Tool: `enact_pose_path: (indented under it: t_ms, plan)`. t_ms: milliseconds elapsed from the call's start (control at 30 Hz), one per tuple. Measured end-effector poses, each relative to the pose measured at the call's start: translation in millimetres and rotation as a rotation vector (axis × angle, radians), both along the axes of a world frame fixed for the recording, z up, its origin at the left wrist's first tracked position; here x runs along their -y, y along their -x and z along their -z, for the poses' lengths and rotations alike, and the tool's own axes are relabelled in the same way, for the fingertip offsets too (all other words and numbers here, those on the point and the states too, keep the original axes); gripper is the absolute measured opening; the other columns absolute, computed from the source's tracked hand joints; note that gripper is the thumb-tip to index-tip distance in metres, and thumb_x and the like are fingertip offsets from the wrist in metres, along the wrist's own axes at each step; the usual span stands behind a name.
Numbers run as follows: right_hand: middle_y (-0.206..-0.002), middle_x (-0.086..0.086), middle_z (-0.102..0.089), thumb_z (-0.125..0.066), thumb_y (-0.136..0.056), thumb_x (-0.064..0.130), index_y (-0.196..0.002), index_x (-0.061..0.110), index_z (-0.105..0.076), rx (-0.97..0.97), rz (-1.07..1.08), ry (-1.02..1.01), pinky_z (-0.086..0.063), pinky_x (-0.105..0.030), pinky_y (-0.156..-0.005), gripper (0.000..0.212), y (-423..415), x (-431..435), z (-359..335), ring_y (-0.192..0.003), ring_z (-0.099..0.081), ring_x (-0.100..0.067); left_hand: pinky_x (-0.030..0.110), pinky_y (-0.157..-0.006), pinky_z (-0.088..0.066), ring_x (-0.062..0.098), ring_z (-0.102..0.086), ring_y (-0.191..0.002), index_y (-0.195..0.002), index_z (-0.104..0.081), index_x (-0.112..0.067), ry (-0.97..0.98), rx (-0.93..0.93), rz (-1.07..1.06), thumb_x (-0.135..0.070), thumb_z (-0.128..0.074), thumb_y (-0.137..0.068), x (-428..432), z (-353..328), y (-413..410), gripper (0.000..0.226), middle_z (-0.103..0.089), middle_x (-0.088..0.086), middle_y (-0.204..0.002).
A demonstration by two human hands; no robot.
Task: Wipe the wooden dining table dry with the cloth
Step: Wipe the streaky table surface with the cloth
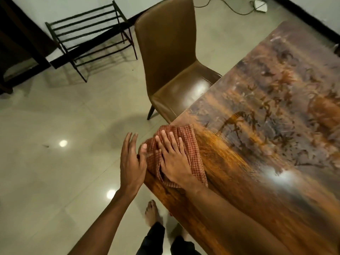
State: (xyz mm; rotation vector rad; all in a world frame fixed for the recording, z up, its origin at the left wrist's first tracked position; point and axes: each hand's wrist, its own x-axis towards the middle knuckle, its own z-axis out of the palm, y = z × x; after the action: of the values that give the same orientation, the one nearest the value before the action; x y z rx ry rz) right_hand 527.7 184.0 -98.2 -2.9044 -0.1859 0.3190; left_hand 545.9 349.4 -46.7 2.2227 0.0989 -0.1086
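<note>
Pale glossy floor tiles fill the left, and the wooden dining table runs off toward 2 o'clock, its top streaked with what I take for wet. I judge this mid-wipe at the near edge. My right hand lies flat, fingers straight, pressing the checked cloth, which overhangs that edge. My left hand is slack-fingered, its thumb touching the overhang. Next I'd sweep toward 2 o'clock. A brown chair at 12 o'clock crowds the edge. The metal rack at 10 stands well apart.
</note>
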Motion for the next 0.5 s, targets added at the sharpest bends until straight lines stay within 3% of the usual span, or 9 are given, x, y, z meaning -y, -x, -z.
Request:
enact_pose_path:
  t_ms: [67, 200, 300, 400, 500]
  plan:
    - [-0.177, 0.004, 0.01, -0.022, -0.111, 0.054, -0.169, 0.033, -0.001, 0.011, 0.043, -0.017, -0.004, -0.058, -0.131, 0.064, -7, 41, -1, -0.163, 0.011, -0.022, 0.037, -0.117, -0.03, 0.017, -0.024, -0.153, -0.155, -0.034, -0.024, 0.008, -0.006, 0.047, -0.06, -0.031, -0.1, 12, -2, -4, 0.066, -0.024, -0.001, -0.166]
    - [-0.174, 0.0, 0.021, -0.011, -0.109, 0.061, -0.167, 0.036, 0.009, -0.092, 0.521, 0.002, 0.009, -0.066, -0.126, 0.066, -34, 100, -6, -0.16, 0.02, -0.032, 0.047, -0.116, -0.038, 0.02, -0.026, -0.152, -0.155, -0.034, -0.025, -0.016, 0.0, 0.095, -0.058, -0.033, -0.1, 31, -3, -12, 0.064, -0.024, -0.001, -0.166]
    - [-0.177, -0.002, 0.012, -0.006, -0.108, 0.061, -0.168, 0.036, 0.002, -0.037, 0.289, 0.033, 0.003, -0.073, -0.124, 0.065, -13, 75, -5, -0.162, 0.012, -0.036, 0.049, -0.115, -0.038, 0.02, -0.028, -0.152, -0.154, -0.035, -0.026, -0.031, -0.018, 0.113, -0.057, -0.034, -0.102, 52, -7, -13, 0.061, -0.025, -0.002, -0.166]
    - [-0.178, 0.005, 0.003, -0.016, -0.109, 0.062, -0.167, 0.041, -0.008, 0.0, 0.073, -0.012, -0.007, -0.075, -0.121, 0.063, -24, 90, 1, -0.164, 0.003, -0.03, 0.049, -0.117, -0.036, 0.019, -0.03, -0.15, -0.152, -0.039, -0.024, -0.032, 0.013, 0.161, -0.046, -0.04, -0.104, 75, -10, -11, 0.053, -0.03, -0.001, -0.164]
    - [-0.177, 0.005, 0.006, -0.016, -0.108, 0.063, -0.167, 0.04, -0.007, 0.032, 0.19, -0.033, 0.002, -0.072, -0.124, 0.064, -85, 131, 1, -0.163, 0.008, -0.028, 0.04, -0.116, -0.034, 0.018, -0.031, -0.149, -0.15, -0.04, -0.026, -0.073, 0.042, 0.174, -0.051, -0.038, -0.104, 91, -9, -17, 0.053, -0.032, -0.002, -0.162]
